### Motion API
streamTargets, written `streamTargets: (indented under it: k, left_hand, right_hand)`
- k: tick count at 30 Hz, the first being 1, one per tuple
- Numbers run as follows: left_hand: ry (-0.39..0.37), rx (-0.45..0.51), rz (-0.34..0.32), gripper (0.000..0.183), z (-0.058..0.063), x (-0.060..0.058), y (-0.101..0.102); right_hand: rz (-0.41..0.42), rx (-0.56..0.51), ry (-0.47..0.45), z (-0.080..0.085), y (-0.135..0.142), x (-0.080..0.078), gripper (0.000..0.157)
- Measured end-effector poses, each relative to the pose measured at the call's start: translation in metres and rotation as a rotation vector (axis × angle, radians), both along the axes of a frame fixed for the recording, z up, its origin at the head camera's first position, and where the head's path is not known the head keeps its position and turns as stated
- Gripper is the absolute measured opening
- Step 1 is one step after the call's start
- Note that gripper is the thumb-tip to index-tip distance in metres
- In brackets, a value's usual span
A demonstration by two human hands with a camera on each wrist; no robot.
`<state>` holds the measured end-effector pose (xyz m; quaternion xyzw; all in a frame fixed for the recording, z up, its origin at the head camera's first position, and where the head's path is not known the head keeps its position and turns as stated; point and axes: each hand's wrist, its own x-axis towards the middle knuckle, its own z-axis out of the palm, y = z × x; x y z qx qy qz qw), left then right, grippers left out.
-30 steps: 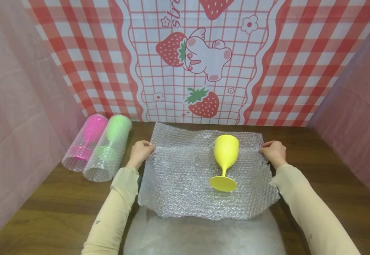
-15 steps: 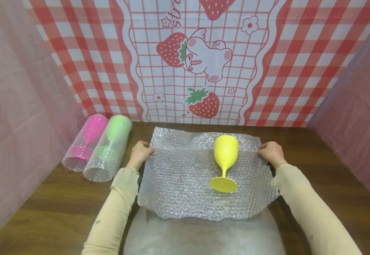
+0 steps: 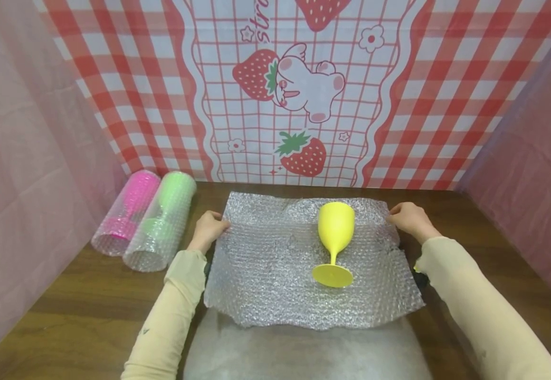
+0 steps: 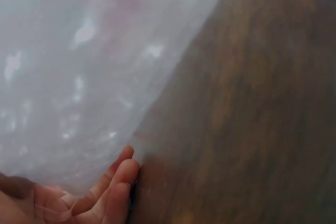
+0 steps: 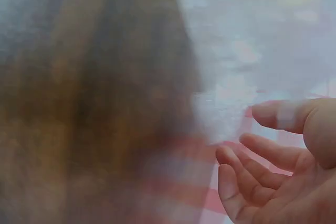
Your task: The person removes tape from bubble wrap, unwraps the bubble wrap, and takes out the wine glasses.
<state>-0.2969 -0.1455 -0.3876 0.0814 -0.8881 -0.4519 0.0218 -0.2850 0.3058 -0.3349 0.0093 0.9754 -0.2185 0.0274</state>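
- Left roll (image 3: pixel 109 244), left side of the frame: clear bubble wrap tube, pink goblet (image 3: pixel 138 191) inside; near end gapes open.
- Right roll (image 3: pixel 146 257), lying alongside it: same tube form, same open near end; pale green goblet (image 3: pixel 174 192) within. Both on the worktop (image 3: pixel 62 309).
- Yellow goblet (image 3: pixel 335 227): right of centre, lying on its side on the flat wrap (image 3: pixel 266 264), outside any tube. Smooth, opaque; deep rounded bowl towards the top of the frame, thin stem, flat disc foot towards the bottom.
- Wrap: translucent, pimpled, glinting; roughly rectangular, wavy edges, torn-looking notch on its right side.
- Left hand (image 3: pixel 210 228): pinches the wrap's left edge, upper part.
- Right hand (image 3: pixel 410 217): at the wrap's upper right edge; wrist view shows thumb and fingers parted, no grip. Whether fingertips touch, cannot tell.
- Worktop: dark brown, wood-grained. Grey rounded surface (image 3: pixel 304 356) at bottom centre.
- Backdrop (image 3: pixel 446 105): red-and-white checked cloth, strawberries printed.
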Motion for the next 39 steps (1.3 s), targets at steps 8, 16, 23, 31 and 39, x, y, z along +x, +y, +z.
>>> streamTargets:
  k: [8, 16, 23, 31, 39]
  left_hand:
    - [0.001, -0.006, -0.014, 0.043, 0.001, 0.001, 0.000]
    - [-0.003, -0.001, -0.006, 0.041, 0.003, 0.001, 0.000]
    - [0.005, 0.000, -0.003, 0.040, 0.002, 0.001, 0.000]
    - [0.009, 0.002, -0.005, 0.041, 0.000, 0.000, 0.000]
    - [0.015, -0.016, -0.011, 0.041, -0.002, -0.001, 0.000]
  right_hand:
    - [-0.001, -0.051, 0.071, 0.026, -0.008, -0.002, 0.043]
    - [-0.004, -0.133, 0.063, 0.059, -0.031, -0.001, 0.045]
    - [0.004, -0.206, -0.108, 0.049, -0.063, 0.003, 0.057]
    - [-0.037, -0.238, -0.217, 0.030, -0.088, 0.007, 0.090]
    - [-0.060, -0.220, -0.196, 0.014, -0.099, 0.008, 0.079]
